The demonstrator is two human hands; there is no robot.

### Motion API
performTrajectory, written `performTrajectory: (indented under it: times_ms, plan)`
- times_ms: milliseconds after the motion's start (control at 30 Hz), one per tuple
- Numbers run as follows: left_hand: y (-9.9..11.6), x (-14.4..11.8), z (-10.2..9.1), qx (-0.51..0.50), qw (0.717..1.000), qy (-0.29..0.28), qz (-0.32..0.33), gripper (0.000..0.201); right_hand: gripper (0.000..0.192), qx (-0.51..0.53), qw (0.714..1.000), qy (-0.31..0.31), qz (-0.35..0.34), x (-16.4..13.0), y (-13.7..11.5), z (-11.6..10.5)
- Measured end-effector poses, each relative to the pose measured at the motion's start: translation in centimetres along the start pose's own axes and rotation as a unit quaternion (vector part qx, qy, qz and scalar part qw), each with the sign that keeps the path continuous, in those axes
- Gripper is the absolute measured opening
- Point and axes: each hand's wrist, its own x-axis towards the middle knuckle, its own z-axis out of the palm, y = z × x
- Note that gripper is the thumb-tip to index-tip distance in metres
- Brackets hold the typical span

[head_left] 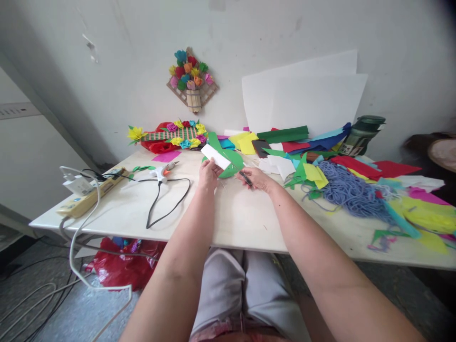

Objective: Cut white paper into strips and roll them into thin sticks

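Note:
My left hand (210,175) is closed on a folded white strip of paper (215,156), pinching its lower edge above the table. My right hand (259,179) is wrapped round the dark handles of a pair of scissors (245,178). The blades point up and left toward the right end of the strip; whether they touch it I cannot tell. Behind both hands lies a green paper shape (235,158), partly covered by the strip. A few thin scraps lie on the table under my left hand.
To the left are a glue gun (162,172) with a looped black cord and a power strip (94,192). Paper flowers (185,134) lie at the back. On the right are coloured papers (315,175), blue-grey yarn (351,190) and a dark bottle (363,135).

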Motion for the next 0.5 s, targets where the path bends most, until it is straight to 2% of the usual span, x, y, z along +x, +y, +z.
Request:
performTrajectory:
  times_ms: [500]
  plan:
    - [0.14,-0.44,0.41,0.013,1.000,-0.001,-0.014,0.022,0.032,-0.039,0.999,-0.002,-0.022,-0.21,-0.05,0.03]
